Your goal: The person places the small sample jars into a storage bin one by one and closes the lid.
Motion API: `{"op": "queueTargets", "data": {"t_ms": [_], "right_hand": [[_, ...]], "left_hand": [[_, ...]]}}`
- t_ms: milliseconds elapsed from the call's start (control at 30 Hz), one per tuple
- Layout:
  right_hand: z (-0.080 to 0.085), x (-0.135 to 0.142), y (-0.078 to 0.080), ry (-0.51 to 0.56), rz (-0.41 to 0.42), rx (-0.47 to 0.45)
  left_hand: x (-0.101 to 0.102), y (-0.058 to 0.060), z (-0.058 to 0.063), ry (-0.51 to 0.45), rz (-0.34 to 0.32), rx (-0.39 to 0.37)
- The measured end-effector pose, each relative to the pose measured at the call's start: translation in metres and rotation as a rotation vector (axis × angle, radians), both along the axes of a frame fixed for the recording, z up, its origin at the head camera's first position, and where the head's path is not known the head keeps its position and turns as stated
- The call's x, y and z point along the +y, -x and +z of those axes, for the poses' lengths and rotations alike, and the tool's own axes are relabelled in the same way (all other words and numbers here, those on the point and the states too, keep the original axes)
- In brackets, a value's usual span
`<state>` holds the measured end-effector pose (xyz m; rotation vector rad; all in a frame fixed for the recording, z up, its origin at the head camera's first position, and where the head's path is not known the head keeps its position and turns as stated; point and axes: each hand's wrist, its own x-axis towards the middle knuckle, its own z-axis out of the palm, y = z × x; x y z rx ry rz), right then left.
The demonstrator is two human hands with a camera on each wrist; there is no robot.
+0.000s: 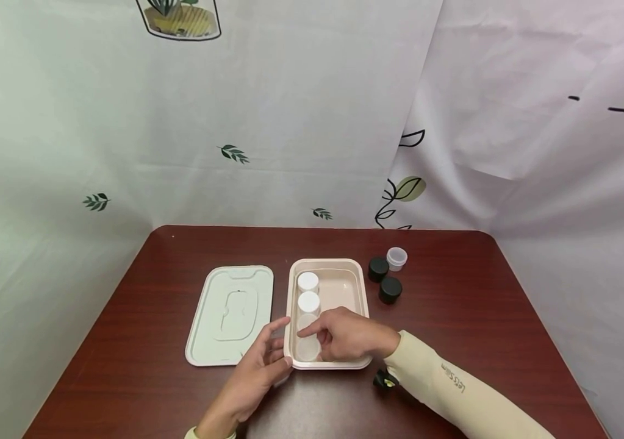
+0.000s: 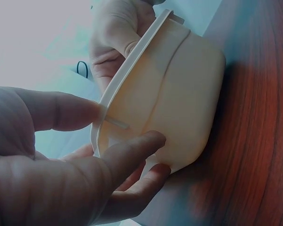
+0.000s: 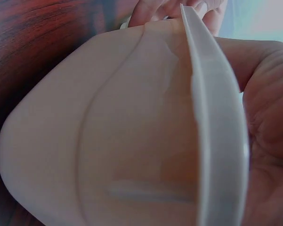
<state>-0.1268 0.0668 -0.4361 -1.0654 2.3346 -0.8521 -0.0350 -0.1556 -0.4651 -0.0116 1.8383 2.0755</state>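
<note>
A beige rectangular container stands in the middle of the table. My left hand grips its front left corner, fingers against the long side and thumb by the front; in the left wrist view, fingers lie on the outer wall. Down its left side runs a row of round tubs: two with white tops, then translucent ones. Reaching inside, my right hand pinches the front translucent tub between index finger and thumb. The right wrist view shows mostly the container's wall, which hides the fingertips.
A pale flat lid lies left of the container. To the container's right are two black round pieces and a small translucent cup. A white printed cloth hangs behind the dark red table.
</note>
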Motion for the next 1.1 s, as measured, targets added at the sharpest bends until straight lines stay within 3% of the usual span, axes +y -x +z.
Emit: {"op": "queueTargets", "data": {"t_ms": [300,867,1100], "right_hand": [[0.003,0.003,0.002,0.005,-0.082,-0.079],[0.038,0.04,0.031,0.253,-0.222,-0.175],[0.053,0.073,0.054,0.372,-0.403,-0.188]], "left_hand": [[0.0,0.0,0.0,0.002,0.002,0.0],[0.001,-0.001,0.001,0.007,0.016,0.002],[0.001,-0.002,0.002,0.01,0.024,-0.002]]}}
